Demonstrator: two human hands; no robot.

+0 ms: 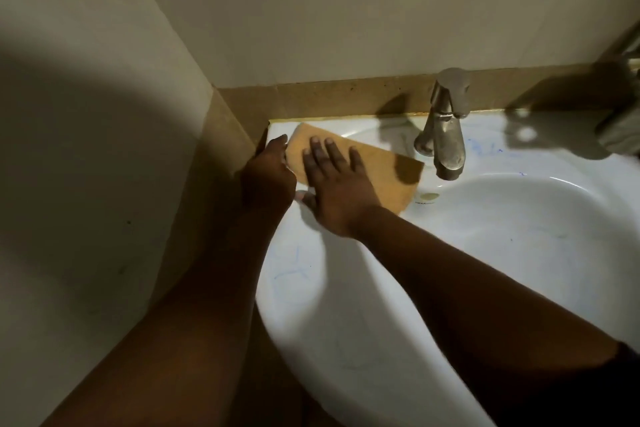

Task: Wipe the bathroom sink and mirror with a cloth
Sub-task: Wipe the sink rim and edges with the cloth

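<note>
An orange cloth (384, 166) lies folded flat on the back left rim of the white sink (346, 305). My right hand (337, 184) presses on the cloth with fingers spread flat. My left hand (268, 177) grips the cloth's left end at the sink's back left corner, fingers curled. Faint blue marks show on the sink's left rim and behind the tap. No mirror is in view.
A metal tap (445, 128) stands at the back of the sink, right of the cloth, its spout over the basin (519, 229). A tan tiled ledge (346, 94) runs behind the sink. A wall (86, 149) closes the left side. A dim metal object (620, 128) sits at far right.
</note>
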